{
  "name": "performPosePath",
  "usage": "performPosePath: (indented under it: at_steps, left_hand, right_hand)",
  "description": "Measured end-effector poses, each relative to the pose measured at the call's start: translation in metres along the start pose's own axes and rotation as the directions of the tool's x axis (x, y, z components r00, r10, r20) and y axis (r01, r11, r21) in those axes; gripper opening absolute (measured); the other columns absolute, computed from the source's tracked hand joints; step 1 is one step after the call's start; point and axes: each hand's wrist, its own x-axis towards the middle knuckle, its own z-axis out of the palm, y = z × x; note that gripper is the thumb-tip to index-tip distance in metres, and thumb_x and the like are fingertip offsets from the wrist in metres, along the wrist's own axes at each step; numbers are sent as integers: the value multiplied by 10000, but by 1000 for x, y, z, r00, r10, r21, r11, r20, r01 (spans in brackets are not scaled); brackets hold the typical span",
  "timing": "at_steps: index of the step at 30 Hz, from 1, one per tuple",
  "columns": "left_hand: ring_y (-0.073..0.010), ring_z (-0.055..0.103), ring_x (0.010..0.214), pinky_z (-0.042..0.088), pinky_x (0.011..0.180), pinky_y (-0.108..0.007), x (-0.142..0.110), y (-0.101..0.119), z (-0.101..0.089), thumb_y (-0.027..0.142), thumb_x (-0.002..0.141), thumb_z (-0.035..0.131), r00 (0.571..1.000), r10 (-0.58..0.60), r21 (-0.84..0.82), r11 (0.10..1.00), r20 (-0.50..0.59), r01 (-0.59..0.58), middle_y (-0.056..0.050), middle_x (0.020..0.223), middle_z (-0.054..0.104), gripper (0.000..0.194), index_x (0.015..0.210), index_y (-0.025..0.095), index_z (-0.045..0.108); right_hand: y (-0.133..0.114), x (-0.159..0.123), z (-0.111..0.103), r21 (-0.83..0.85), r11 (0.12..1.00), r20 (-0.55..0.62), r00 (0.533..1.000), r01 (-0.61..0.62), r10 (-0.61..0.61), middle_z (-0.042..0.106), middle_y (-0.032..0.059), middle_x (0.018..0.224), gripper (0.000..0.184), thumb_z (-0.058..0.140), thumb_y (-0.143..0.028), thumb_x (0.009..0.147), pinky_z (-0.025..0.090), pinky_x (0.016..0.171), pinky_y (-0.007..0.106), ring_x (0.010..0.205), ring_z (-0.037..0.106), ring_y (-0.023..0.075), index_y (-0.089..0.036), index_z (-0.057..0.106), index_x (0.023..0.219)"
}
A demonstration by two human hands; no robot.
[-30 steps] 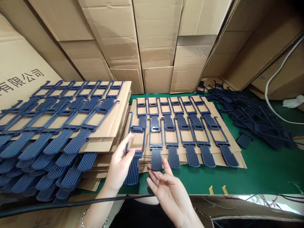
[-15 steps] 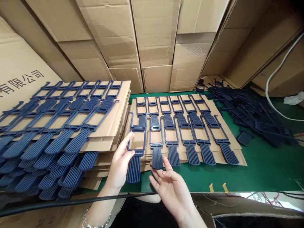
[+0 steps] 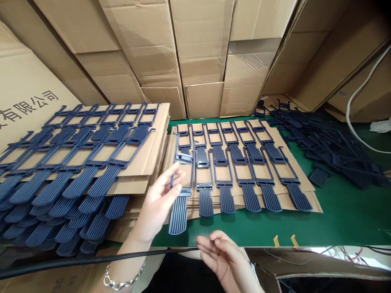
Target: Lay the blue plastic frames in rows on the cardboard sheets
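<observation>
A dark blue plastic frame with a ribbed paddle is held at its left side by my left hand, tilted a little over the near left corner of a cardboard sheet. On that sheet lie similar blue frames in two overlapping rows, ribbed ends toward me. My right hand hovers at the table's front edge, palm turned inward, fingers loosely curved and apart, holding nothing.
To the left rises a stack of cardboard layers bearing more blue frames. A loose heap of dark blue parts lies at the right on the green table. Cardboard boxes wall the back. A black cable crosses the front.
My left hand has shifted slightly right and lifted the frame, tilting it. My right hand has drawn back toward me, away from the ribbed end of the neighbouring frame.
</observation>
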Motion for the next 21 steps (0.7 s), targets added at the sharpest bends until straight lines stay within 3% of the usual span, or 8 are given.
performPosePath:
  at_steps: [3,5,8,10,13,16,19,21]
  left_hand:
    - [-197,436,1148,321,1005,-357,3,9,9,310,794,504,994,71,62,995,86,-77,-15,1167,531,409,1202,290,474]
    - [-181,388,1184,242,1049,-348,3,12,17,314,810,480,982,114,163,977,153,-139,-13,1185,508,393,1201,281,473]
    - [-179,315,1229,207,1064,-339,-2,13,27,325,823,453,966,88,231,962,243,-145,-11,1267,416,437,1255,283,403]
    - [-193,272,1251,231,1055,-345,-7,14,28,336,832,433,965,32,231,968,259,-94,-5,1320,343,469,1290,289,343]
    - [-199,231,1270,268,1042,-327,-12,15,24,352,840,420,975,-37,253,967,220,-20,29,1362,272,487,1308,330,286]
    - [-197,211,1279,288,1033,-290,-16,15,16,365,837,425,983,-55,290,957,173,3,47,1371,241,519,1321,360,238]
    - [-198,196,1286,334,1002,-257,-21,17,10,371,835,425,991,-42,319,948,127,-1,53,1398,161,550,1334,366,194]
    - [-190,203,1285,354,985,-247,-24,18,7,374,839,412,992,-36,344,939,124,-9,65,1415,109,536,1331,375,199]
  right_hand:
    - [-4,-3,-3,-285,951,-1,992,123,-129,586,75,748,319,597,-390,720,434,450,198,582,558,125,-133,446,834]
    - [-7,-3,0,-487,834,34,959,262,-281,545,41,738,383,537,-450,751,387,375,186,496,494,96,-145,449,965]
    - [-11,0,10,-792,464,148,862,396,-485,525,31,814,576,538,-424,748,385,414,181,480,423,60,-164,361,1231]
    - [-9,5,17,-904,179,245,814,388,-527,527,29,811,689,581,-386,709,383,445,182,468,393,51,-141,324,1299]
    - [-2,16,27,-940,-82,323,787,331,-525,549,46,761,662,540,-394,731,395,471,204,518,469,99,-90,364,1292]
    - [7,26,35,-933,-168,359,776,319,-519,588,93,863,543,431,-378,805,436,560,232,688,561,164,-89,407,1265]
    - [12,34,40,-913,-131,398,771,387,-497,554,122,1057,466,337,-314,850,443,713,256,894,555,190,-92,409,1253]
    - [13,38,42,-892,-69,423,768,447,-482,539,120,1089,425,294,-277,863,431,748,255,926,542,180,-103,422,1229]
